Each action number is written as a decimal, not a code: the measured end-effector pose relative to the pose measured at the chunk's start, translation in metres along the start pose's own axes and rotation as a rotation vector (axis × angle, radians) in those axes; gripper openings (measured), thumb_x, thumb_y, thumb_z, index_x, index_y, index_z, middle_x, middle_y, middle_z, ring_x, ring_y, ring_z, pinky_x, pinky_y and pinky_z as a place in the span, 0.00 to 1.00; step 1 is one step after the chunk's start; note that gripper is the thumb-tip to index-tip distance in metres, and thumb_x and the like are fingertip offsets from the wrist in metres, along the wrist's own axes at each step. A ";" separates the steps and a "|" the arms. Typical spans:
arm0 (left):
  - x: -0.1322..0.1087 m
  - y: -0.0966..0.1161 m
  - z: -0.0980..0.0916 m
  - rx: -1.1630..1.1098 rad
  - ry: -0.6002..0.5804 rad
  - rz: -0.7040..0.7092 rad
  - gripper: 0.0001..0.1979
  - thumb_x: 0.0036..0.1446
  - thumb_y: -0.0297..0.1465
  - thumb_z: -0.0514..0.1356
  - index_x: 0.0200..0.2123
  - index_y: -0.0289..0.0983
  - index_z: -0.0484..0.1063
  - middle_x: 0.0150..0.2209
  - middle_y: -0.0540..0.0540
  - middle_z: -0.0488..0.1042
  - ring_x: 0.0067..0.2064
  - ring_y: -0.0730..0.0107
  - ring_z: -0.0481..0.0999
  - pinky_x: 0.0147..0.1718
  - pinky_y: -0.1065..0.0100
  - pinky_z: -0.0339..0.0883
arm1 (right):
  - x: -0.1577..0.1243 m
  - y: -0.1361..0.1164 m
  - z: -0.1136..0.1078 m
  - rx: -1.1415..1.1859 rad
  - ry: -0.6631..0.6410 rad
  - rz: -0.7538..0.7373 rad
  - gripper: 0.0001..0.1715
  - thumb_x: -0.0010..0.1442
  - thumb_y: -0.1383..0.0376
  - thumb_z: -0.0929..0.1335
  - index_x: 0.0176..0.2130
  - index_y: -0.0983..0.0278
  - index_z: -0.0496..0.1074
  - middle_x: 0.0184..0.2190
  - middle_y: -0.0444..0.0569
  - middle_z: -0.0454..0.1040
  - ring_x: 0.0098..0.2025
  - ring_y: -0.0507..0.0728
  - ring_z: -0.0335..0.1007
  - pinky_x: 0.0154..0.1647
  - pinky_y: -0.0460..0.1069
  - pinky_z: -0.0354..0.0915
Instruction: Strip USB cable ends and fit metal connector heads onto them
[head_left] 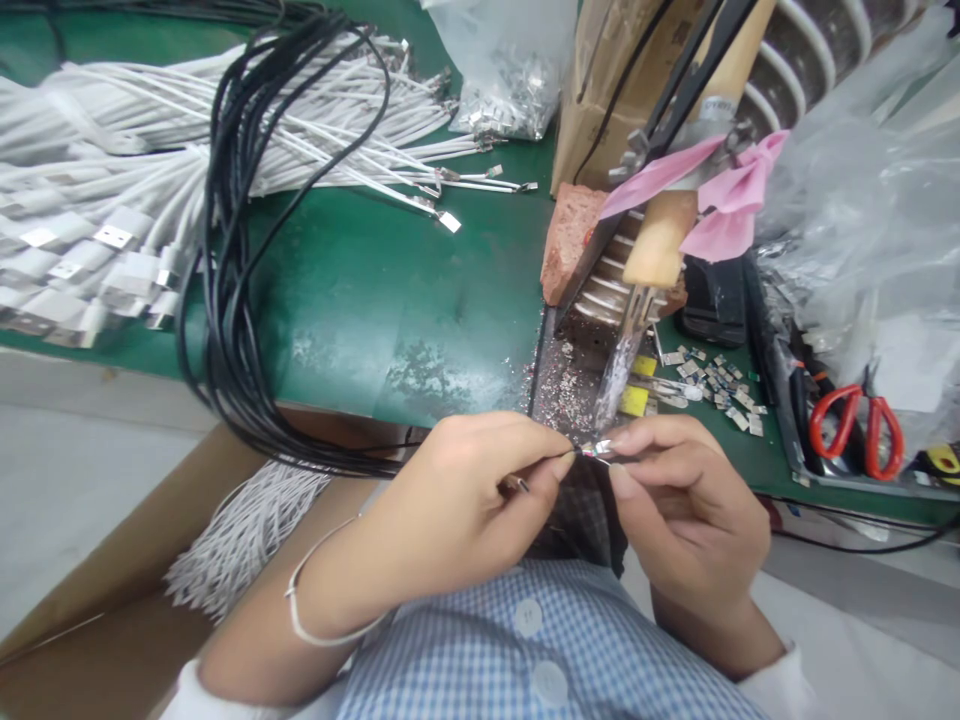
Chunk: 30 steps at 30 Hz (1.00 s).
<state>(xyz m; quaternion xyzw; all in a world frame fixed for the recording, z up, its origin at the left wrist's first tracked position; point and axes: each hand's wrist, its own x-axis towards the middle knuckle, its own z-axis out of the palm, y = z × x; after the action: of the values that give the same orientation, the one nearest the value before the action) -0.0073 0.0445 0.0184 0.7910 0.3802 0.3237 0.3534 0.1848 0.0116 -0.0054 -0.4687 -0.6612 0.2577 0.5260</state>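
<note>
My left hand pinches the end of a black cable between thumb and fingertips; thin coloured wires show at its tip. In my right hand, the thumb and fingers close on a small metal connector, which meets those wires. A thin silvery strand also runs to the right thumb; I cannot tell what it is. Just beyond my fingertips is the silvery tip of a soldering iron with a wooden handle, propped in a coiled stand. The black cable's loops drape over the table edge to the left.
White USB cables lie bundled on the green table. A brick stands beside the stand. Small connectors are scattered to the right, near red-handled cutters in a tray. A carton with white cables sits below.
</note>
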 end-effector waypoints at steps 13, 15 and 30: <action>0.001 0.001 0.000 -0.008 0.003 -0.015 0.08 0.61 0.21 0.58 0.35 0.30 0.78 0.24 0.49 0.74 0.24 0.75 0.71 0.25 0.74 0.64 | -0.001 0.000 0.000 -0.002 -0.008 0.005 0.12 0.57 0.77 0.69 0.34 0.60 0.72 0.37 0.47 0.75 0.39 0.56 0.74 0.40 0.54 0.74; 0.000 0.001 -0.001 -0.008 -0.005 -0.020 0.08 0.61 0.21 0.58 0.35 0.30 0.79 0.24 0.49 0.74 0.24 0.76 0.71 0.25 0.75 0.64 | -0.001 -0.001 0.000 -0.009 -0.001 0.004 0.12 0.57 0.77 0.69 0.34 0.60 0.72 0.37 0.47 0.75 0.39 0.56 0.74 0.39 0.54 0.74; -0.001 0.001 0.000 0.026 -0.008 -0.008 0.09 0.61 0.21 0.58 0.34 0.28 0.79 0.23 0.49 0.73 0.24 0.75 0.69 0.24 0.74 0.62 | -0.004 0.004 -0.002 -0.015 -0.038 -0.030 0.12 0.56 0.78 0.69 0.35 0.61 0.73 0.38 0.47 0.75 0.39 0.56 0.75 0.41 0.53 0.74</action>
<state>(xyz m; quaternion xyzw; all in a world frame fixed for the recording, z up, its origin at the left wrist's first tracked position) -0.0074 0.0433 0.0186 0.7953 0.3863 0.3142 0.3458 0.1877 0.0095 -0.0094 -0.4577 -0.6799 0.2536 0.5136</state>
